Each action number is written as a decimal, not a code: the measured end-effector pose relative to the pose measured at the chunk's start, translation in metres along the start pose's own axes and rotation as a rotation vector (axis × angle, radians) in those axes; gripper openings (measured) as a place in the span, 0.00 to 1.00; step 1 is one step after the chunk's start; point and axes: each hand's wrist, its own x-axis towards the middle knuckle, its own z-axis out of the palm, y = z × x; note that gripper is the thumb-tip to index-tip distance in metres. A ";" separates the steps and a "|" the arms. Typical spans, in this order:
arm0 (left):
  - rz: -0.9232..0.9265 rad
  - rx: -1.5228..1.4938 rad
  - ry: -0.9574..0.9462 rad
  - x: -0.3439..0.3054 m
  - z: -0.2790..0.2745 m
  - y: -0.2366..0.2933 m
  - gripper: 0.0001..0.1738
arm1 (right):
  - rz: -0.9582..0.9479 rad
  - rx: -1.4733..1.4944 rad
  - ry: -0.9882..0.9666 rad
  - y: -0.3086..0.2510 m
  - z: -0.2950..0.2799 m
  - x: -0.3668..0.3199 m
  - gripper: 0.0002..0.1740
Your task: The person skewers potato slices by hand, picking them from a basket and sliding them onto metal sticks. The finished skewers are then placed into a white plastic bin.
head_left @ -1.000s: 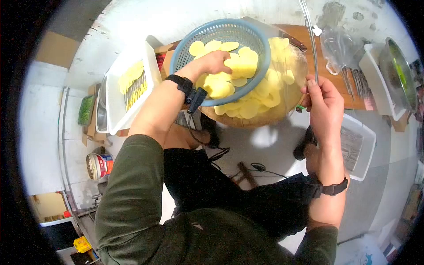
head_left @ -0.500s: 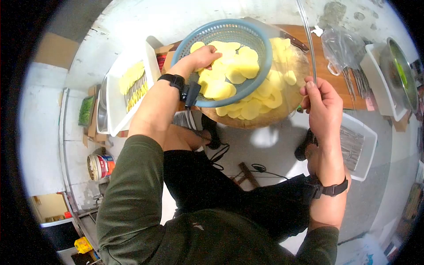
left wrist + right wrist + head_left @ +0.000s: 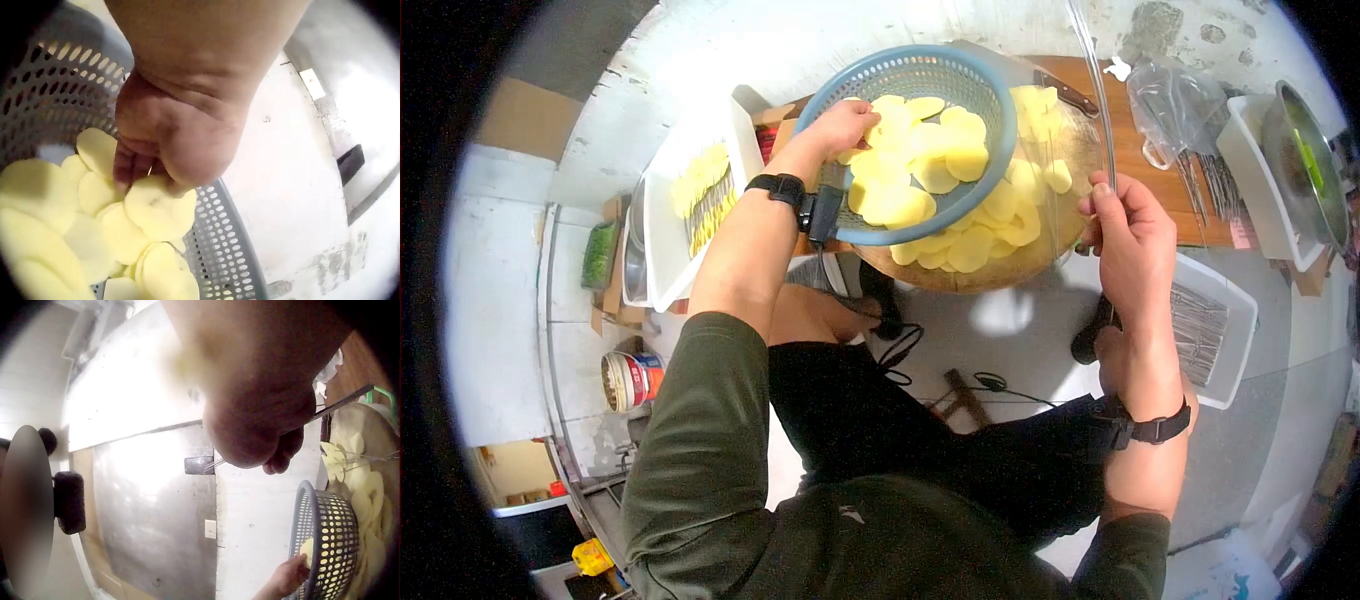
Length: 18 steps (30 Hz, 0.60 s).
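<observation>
The left hand (image 3: 840, 128) reaches over the left side of a blue-grey perforated basket (image 3: 800, 120) holding yellow round slices (image 3: 935, 170). In the left wrist view that hand (image 3: 178, 131) pinches a slice (image 3: 159, 206) between thumb and fingers. The right hand (image 3: 1135, 235) grips thin metal skewers (image 3: 1108, 130), held upright beside the round wooden board (image 3: 1080, 150); the right wrist view shows that hand (image 3: 262, 425) curled round them. More slices (image 3: 1000, 215) lie on the board, partly under the basket.
A knife (image 3: 1070, 93) lies behind the board. At left a white tray (image 3: 745, 150) holds skewered slices. A plastic bag (image 3: 1170, 105), loose skewers (image 3: 1215, 190) and a metal bowl (image 3: 1300, 160) are at right; another white tray (image 3: 1235, 340) with skewers is lower right.
The left hand has moved left from the basket's middle to its left side. The right hand has barely moved, still gripping the skewers.
</observation>
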 end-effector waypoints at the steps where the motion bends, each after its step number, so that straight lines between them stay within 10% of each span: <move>1: 0.000 0.000 0.000 0.001 -0.001 -0.002 0.13 | 0.017 0.004 -0.005 -0.001 0.000 0.000 0.12; 10: -0.018 -0.038 0.048 -0.011 -0.011 0.006 0.14 | 0.006 -0.032 -0.002 0.005 0.000 0.000 0.12; 15: 0.362 0.717 0.430 0.007 -0.011 -0.011 0.23 | -0.004 -0.025 -0.021 0.006 0.001 0.001 0.13; 18: 0.492 0.797 0.322 0.000 0.009 -0.001 0.26 | 0.009 -0.016 -0.017 0.007 0.002 0.001 0.12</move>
